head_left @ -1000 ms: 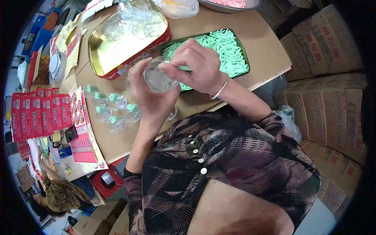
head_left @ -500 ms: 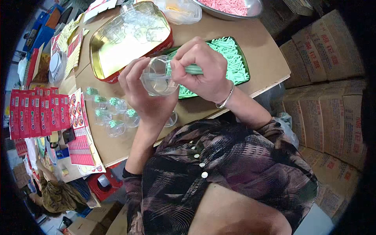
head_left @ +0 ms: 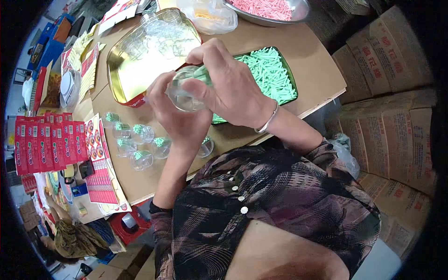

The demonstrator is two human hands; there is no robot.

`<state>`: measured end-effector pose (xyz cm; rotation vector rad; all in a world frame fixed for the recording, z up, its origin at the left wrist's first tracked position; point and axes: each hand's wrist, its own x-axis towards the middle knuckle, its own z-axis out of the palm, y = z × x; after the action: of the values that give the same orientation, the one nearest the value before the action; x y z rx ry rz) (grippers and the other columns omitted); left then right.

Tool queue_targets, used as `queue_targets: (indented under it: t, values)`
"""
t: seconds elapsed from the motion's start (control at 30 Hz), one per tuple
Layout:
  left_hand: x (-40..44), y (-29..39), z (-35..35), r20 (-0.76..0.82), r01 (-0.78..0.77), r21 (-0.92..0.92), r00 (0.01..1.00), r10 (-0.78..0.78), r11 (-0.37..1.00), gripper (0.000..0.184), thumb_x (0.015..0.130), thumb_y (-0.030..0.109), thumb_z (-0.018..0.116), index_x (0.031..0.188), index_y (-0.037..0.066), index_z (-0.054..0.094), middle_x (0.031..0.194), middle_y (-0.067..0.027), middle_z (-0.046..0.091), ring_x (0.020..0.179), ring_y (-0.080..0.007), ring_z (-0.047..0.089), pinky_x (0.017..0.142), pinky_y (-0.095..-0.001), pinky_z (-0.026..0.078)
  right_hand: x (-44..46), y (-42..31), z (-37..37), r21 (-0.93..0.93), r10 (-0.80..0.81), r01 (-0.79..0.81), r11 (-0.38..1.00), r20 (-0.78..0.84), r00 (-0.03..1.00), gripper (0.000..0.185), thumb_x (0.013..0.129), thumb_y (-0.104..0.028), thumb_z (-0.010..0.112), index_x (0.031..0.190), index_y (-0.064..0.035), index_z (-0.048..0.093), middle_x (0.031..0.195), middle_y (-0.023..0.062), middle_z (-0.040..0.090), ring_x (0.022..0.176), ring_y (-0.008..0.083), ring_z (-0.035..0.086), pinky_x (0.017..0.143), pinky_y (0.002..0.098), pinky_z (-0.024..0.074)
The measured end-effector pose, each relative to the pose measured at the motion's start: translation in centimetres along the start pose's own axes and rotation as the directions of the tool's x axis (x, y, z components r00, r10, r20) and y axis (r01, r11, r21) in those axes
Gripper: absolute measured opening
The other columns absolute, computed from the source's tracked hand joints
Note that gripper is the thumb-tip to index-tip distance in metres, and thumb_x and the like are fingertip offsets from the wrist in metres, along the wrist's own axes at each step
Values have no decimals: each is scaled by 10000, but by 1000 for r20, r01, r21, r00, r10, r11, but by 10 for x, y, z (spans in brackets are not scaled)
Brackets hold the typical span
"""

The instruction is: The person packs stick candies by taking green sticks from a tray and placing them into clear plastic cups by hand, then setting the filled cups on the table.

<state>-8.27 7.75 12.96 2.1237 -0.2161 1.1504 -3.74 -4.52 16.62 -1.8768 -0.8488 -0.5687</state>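
My left hand (head_left: 175,114) is wrapped around a small clear plastic cup (head_left: 186,103), held tilted above the table. At the cup's mouth is my right hand (head_left: 231,86), its fingers and thumb closed around a bundle of green sticks (head_left: 201,74). Most of that bundle is hidden by the fingers. Behind the right hand lies a dark-rimmed tray (head_left: 296,88) heaped with loose green sticks (head_left: 266,70). Left of my left forearm stand several clear cups (head_left: 141,161) with green sticks in them.
A gold-lined tin (head_left: 126,86) holds several clear cups. Pink sticks fill a metal bowl (head_left: 275,22) at the back, beside a plastic bag (head_left: 219,21). Red packets (head_left: 49,144) and sticker sheets (head_left: 100,163) are at left. Stacked cartons (head_left: 382,126) line the right. Another person (head_left: 77,238) is at lower left.
My right hand has shifted left over the cup, and its thumb now reaches across the cup's side. The green bundle has gone further into the cup and shows less.
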Motion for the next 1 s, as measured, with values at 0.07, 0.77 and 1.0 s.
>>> queue_targets:
  t: [0.07,0.77,1.0]
  values:
    - [-1,-2,1,12,49,-33,999,-48,998,707,594,37,781,1218,62,450,1120,-95,517,1014,-240,526,851,-334,461,-4,6,-9,98,88,-86,991,-14,996,191,815,-77,709,948,-46,576,853,40,570,636,112,499,569,228,423]
    - [-4,-27,13,7,99,-77,995,-98,992,745,617,53,775,1267,48,411,1174,-114,490,1030,-259,519,905,-349,442,-27,36,-59,254,235,-237,938,41,971,72,830,25,649,892,-12,651,832,14,581,617,87,493,545,202,397]
    - [-11,-38,14,-43,118,-271,990,-135,955,735,625,68,783,1262,34,417,1165,-121,486,1038,-258,511,910,-338,437,-74,112,-49,-305,368,-289,907,244,898,51,808,-12,613,858,-11,610,825,73,588,668,226,537,643,313,442]
